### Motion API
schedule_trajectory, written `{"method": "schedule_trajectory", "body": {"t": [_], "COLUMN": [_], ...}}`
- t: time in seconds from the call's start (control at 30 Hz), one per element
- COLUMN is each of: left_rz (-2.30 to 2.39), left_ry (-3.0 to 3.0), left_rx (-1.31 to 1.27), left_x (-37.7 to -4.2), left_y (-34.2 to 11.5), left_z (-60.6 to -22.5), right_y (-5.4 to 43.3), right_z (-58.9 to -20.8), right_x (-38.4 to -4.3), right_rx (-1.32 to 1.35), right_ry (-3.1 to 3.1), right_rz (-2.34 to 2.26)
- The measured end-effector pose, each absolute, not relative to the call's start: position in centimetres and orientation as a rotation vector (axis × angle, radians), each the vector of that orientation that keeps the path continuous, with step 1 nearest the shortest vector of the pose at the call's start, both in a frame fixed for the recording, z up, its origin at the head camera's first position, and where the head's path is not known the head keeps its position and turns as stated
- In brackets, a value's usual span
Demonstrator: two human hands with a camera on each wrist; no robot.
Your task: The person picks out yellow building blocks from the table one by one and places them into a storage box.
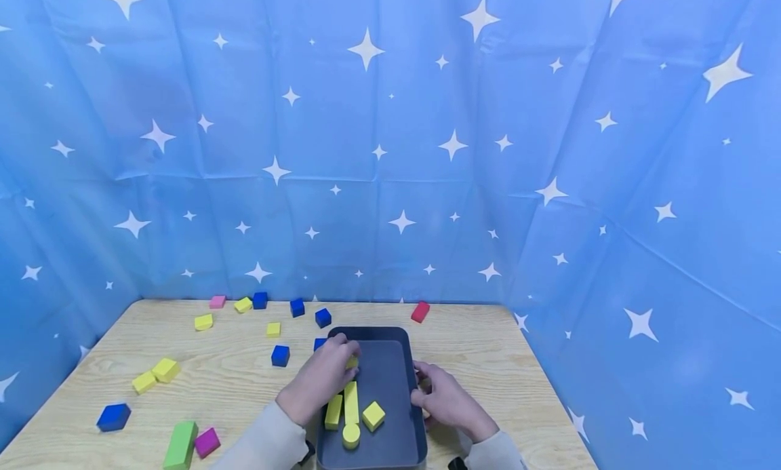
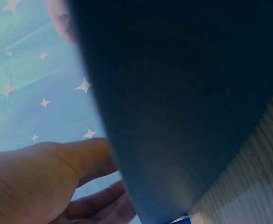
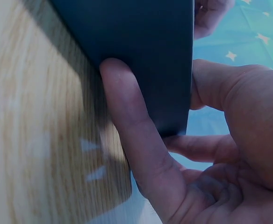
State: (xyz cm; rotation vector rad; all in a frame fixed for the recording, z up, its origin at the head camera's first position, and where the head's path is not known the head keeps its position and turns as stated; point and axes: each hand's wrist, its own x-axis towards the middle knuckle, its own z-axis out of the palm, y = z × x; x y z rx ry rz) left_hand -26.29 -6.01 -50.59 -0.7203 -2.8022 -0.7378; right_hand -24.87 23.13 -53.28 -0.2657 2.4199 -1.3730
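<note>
A dark grey tray (image 1: 398, 388) stands on the table. My left hand (image 1: 323, 375) reaches over its left wall and grips a yellow block (image 1: 352, 363), mostly hidden by the fingers. Nearer me inside the tray lie a long yellow block (image 1: 350, 402), a shorter yellow block (image 1: 333, 412), a yellow cube (image 1: 373, 416) and a yellow cylinder (image 1: 350, 436). On the right side, my right hand (image 1: 448, 397) holds the tray's wall. The right wrist view shows its thumb at the rim and a finger (image 3: 127, 98) against the outside. The left wrist view mostly shows the tray's outer wall (image 2: 174, 116).
Left of the tray are scattered several blue cubes (image 1: 280, 355), several yellow blocks (image 1: 166, 370), a green block (image 1: 180, 445), a magenta block (image 1: 207, 442) and a pink block (image 1: 217, 302). Behind the tray lies a red block (image 1: 420, 312). A starry blue curtain (image 1: 390, 219) hangs behind the table.
</note>
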Motion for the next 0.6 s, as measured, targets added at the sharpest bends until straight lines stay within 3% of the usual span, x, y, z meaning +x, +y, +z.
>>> {"method": "schedule_trajectory", "body": {"t": [0.6], "left_rz": [-0.722], "left_ry": [-2.788], "left_rx": [-0.469], "left_x": [-27.4], "left_y": [-8.9], "left_z": [-49.4], "right_y": [23.1], "right_z": [-53.3], "right_x": [-24.9], "right_rx": [-0.263], "right_ry": [2.415], "right_rz": [-1.37]}}
